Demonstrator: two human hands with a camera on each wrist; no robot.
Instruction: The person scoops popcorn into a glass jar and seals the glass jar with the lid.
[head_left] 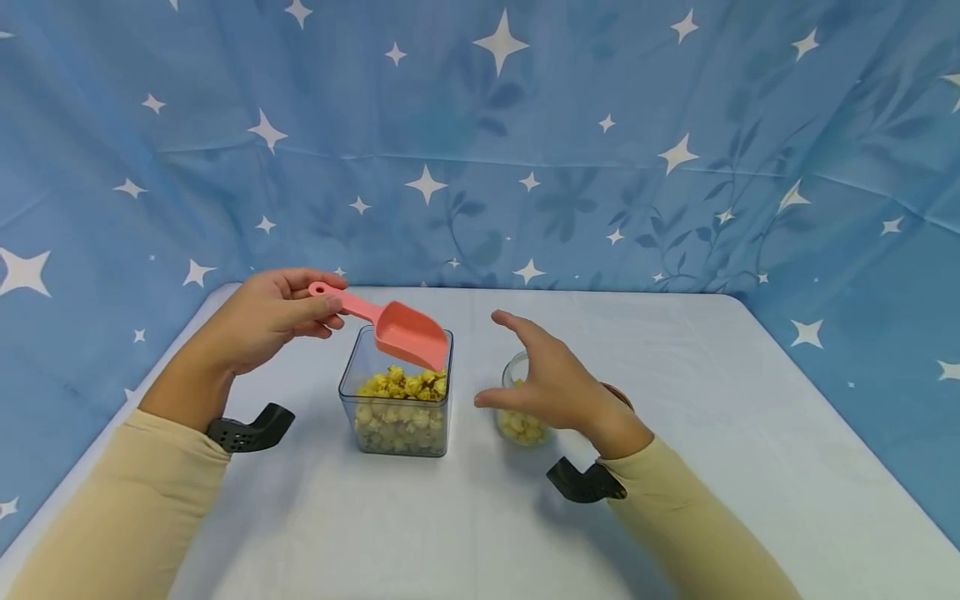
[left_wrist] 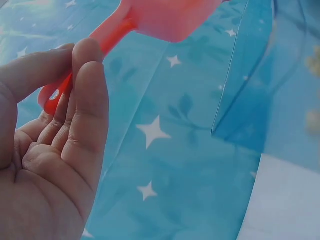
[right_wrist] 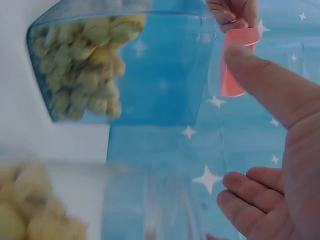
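My left hand [head_left: 281,317] pinches the handle of a pink scoop [head_left: 408,333] between thumb and fingers. The scoop's bowl overlaps the top of a clear square container [head_left: 348,398] in the head view and shows nothing in it. Yellow popcorn [head_left: 401,386] fills the lower part of that container. My right hand [head_left: 555,379] holds nothing, its thumb and fingers spread wide. Below and partly behind it stands a round clear jar [head_left: 504,417] with popcorn [right_wrist: 35,210] inside. In the right wrist view the jar shows close up, with the square container beyond it.
A brown curved rim [head_left: 618,396] shows behind my right wrist, mostly hidden. Everything stands on a white-covered table [head_left: 375,533]. A blue curtain with white stars [head_left: 480,150] hangs along the table's far edge. The jar stands just right of the square container.
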